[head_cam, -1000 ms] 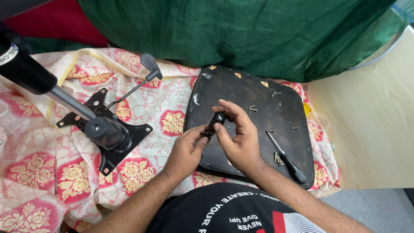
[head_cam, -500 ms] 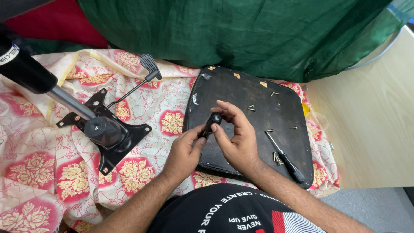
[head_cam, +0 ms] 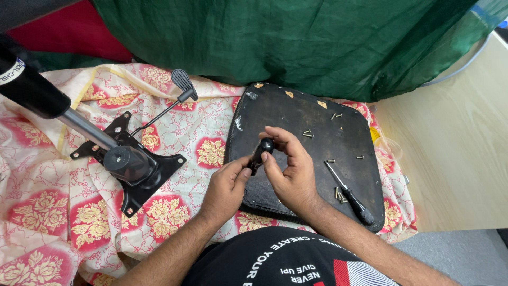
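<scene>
**Much of the small black part lost behind fingers**

The black handle-like part (head_cam: 260, 153) is mostly covered by the left hand (head_cam: 226, 186) and right hand (head_cam: 290, 172). The gas cylinder (head_cam: 29, 87) runs off the left edge. Scattered screws (head_cam: 338, 195) are too small to identify.

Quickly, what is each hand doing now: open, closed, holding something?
Left hand: closed on the lower end of the black handle.
Right hand: closed on the same handle's top.
</scene>
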